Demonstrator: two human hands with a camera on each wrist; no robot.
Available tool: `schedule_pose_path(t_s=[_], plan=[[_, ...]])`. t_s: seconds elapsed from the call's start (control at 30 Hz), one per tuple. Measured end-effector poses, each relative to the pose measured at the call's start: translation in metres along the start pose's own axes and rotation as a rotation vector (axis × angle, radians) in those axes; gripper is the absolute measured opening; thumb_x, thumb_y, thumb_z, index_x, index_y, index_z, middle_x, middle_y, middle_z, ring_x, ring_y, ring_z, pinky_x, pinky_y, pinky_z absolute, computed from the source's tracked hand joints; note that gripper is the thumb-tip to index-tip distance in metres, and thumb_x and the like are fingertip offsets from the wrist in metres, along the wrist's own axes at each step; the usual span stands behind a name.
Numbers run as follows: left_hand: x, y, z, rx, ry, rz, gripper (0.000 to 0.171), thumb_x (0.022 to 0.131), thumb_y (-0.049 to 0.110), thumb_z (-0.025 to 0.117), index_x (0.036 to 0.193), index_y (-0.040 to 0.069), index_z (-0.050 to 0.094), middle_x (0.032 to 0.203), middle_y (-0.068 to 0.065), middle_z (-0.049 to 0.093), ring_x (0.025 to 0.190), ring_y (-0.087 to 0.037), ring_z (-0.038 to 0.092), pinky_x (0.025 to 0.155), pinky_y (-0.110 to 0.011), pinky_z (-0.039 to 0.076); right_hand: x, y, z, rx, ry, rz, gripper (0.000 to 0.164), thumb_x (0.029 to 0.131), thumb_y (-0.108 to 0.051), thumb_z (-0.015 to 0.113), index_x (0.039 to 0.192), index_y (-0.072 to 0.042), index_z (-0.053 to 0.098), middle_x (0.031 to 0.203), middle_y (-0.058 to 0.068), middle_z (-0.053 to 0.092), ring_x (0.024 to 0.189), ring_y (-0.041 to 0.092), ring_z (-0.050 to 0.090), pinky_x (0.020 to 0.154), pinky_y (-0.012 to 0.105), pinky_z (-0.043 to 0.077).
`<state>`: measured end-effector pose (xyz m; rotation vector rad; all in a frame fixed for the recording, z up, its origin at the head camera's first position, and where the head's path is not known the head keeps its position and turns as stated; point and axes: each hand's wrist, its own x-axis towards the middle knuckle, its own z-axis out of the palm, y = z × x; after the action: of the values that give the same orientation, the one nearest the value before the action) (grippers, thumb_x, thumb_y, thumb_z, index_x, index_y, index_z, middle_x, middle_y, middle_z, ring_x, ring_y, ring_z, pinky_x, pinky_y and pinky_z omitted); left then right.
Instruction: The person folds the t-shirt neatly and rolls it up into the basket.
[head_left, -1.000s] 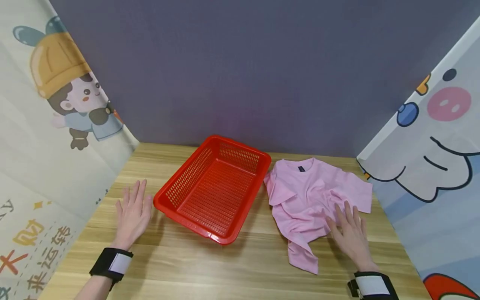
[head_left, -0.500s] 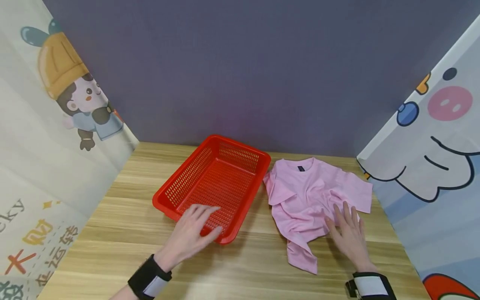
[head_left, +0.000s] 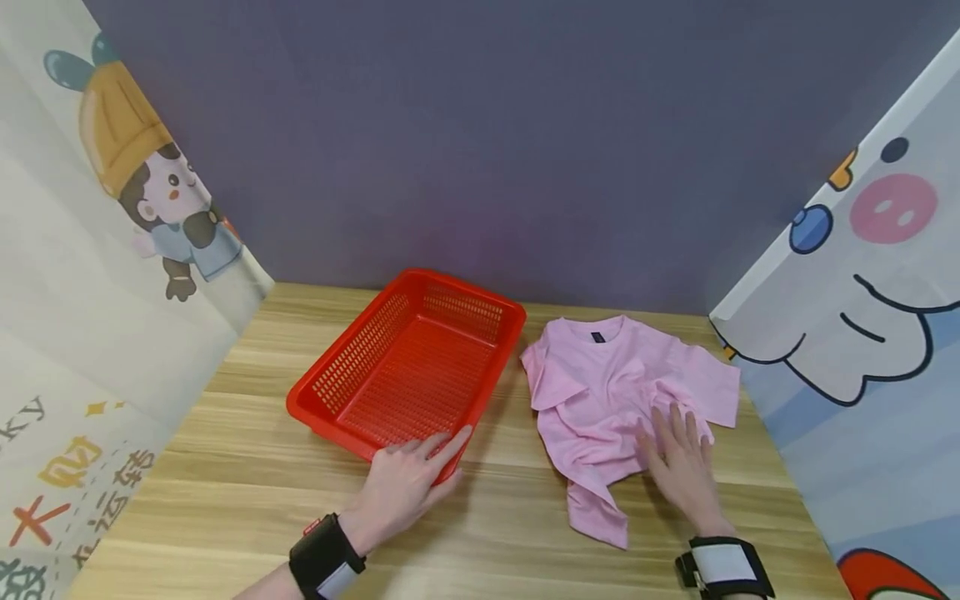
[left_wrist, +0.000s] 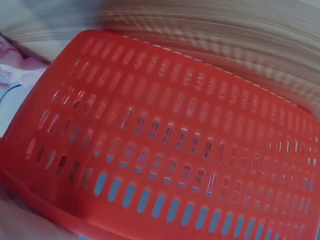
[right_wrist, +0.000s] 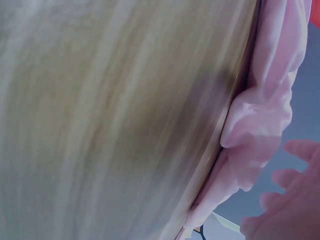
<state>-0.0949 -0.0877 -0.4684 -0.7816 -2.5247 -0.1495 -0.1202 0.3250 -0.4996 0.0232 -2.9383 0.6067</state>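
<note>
A red plastic basket [head_left: 420, 379] with slotted walls sits left of centre in the head view. My left hand [head_left: 401, 483] grips its near rim by the right corner, fingers over the edge and thumb at the outside. The slotted outer wall of the basket [left_wrist: 165, 135] fills the left wrist view, with a blurred bit of my left hand [left_wrist: 25, 225] at the lower left. To the right lies a crumpled pink T-shirt [head_left: 600, 383], one end trailing forward. My right hand [head_left: 681, 471] is spread, fingertips overlapping the shirt's lower right part.
Both things lie on a wood-grain table [head_left: 247, 467]. A dark grey panel [head_left: 480, 150] rises behind it. Printed cloth hangs at the left [head_left: 82, 333] and right [head_left: 877, 333] sides.
My left hand has come from the table's left side across to the basket's near rim and taken hold. The basket has shifted slightly left. The right hand has barely moved.
</note>
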Motion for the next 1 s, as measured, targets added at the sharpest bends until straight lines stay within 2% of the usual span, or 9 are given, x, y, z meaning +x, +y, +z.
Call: schedule_pose_path(t_s=[0.03,0.1,0.27,0.37,0.5,0.63,0.7,0.87,1.0], plan=[[-0.002,-0.004,-0.001,0.016,-0.003,-0.011,0.054,0.085,0.049,0.044,0.136,0.033,0.035,0.105,0.005,0.065,0.060,-0.015,0.060,0.039,-0.018,0.020,0.001,0.001,0.002,0.003,-0.010,0.005,0.059,0.092,-0.043,0.037,0.139,-0.007,0.028,0.146,0.025,0.012,0.134,0.047,0.003,0.097,0.069,0.005],[-0.006,-0.015,-0.001,0.045,0.000,-0.040,0.054,0.085,0.050,0.044,0.136,0.033,0.034,0.104,0.005,0.066,0.060,-0.015,0.060,0.038,-0.019,0.021,0.003,0.002,0.005,0.014,-0.038,0.022,0.059,0.093,-0.043,0.035,0.139,-0.007,0.028,0.146,0.025,0.012,0.133,0.048,0.004,0.097,0.070,0.005],[-0.018,-0.044,-0.002,0.110,0.035,-0.133,0.061,0.081,0.051,0.050,0.136,0.029,0.035,0.097,0.002,0.068,0.065,-0.019,0.063,0.044,-0.027,0.039,0.005,0.006,0.012,0.059,-0.154,0.089,0.064,0.093,-0.049,0.029,0.142,-0.008,0.019,0.145,0.028,0.013,0.131,0.051,0.006,0.097,0.069,0.005],[-0.024,-0.062,-0.001,0.120,0.057,-0.206,0.064,0.080,0.054,0.049,0.137,0.026,0.035,0.095,-0.001,0.068,0.071,-0.021,0.063,0.051,-0.031,0.043,0.007,0.008,0.014,0.077,-0.179,0.101,0.066,0.092,-0.050,0.031,0.142,-0.007,0.019,0.142,0.031,0.017,0.129,0.053,0.009,0.098,0.068,0.008],[-0.032,-0.086,-0.001,0.131,0.074,-0.286,0.064,0.080,0.056,0.048,0.136,0.028,0.035,0.099,-0.003,0.067,0.079,-0.023,0.063,0.060,-0.036,0.044,0.013,0.011,0.015,0.060,-0.143,0.066,0.065,0.091,-0.048,0.035,0.137,-0.001,0.030,0.137,0.033,0.028,0.125,0.052,0.022,0.099,0.063,0.017],[-0.037,-0.106,-0.002,0.147,0.110,-0.318,0.061,0.078,0.051,0.053,0.134,0.031,0.039,0.102,-0.004,0.066,0.080,-0.025,0.063,0.064,-0.039,0.045,0.020,0.007,0.014,0.030,-0.124,0.071,0.067,0.089,-0.052,0.036,0.131,0.000,0.040,0.131,0.029,0.038,0.118,0.048,0.033,0.095,0.060,0.027],[-0.039,-0.115,-0.004,0.150,0.123,-0.331,0.060,0.077,0.049,0.056,0.133,0.031,0.040,0.103,-0.005,0.065,0.082,-0.026,0.063,0.067,-0.041,0.045,0.023,0.002,0.014,0.013,-0.129,0.095,0.068,0.088,-0.055,0.036,0.129,-0.001,0.044,0.128,0.026,0.040,0.115,0.047,0.036,0.091,0.060,0.030],[-0.043,-0.133,-0.006,0.126,0.099,-0.402,0.060,0.078,0.047,0.057,0.134,0.032,0.039,0.110,-0.007,0.063,0.091,-0.028,0.061,0.078,-0.045,0.042,0.028,-0.011,0.018,-0.040,-0.133,0.125,0.068,0.087,-0.058,0.035,0.125,-0.004,0.050,0.124,0.023,0.043,0.108,0.048,0.039,0.081,0.060,0.036],[-0.047,-0.145,-0.008,0.135,0.090,-0.435,0.061,0.079,0.047,0.056,0.135,0.030,0.037,0.111,-0.009,0.062,0.092,-0.031,0.060,0.081,-0.047,0.041,0.029,-0.015,0.022,-0.047,-0.100,0.114,0.065,0.087,-0.056,0.037,0.121,-0.003,0.053,0.120,0.022,0.045,0.106,0.046,0.040,0.081,0.058,0.036]])
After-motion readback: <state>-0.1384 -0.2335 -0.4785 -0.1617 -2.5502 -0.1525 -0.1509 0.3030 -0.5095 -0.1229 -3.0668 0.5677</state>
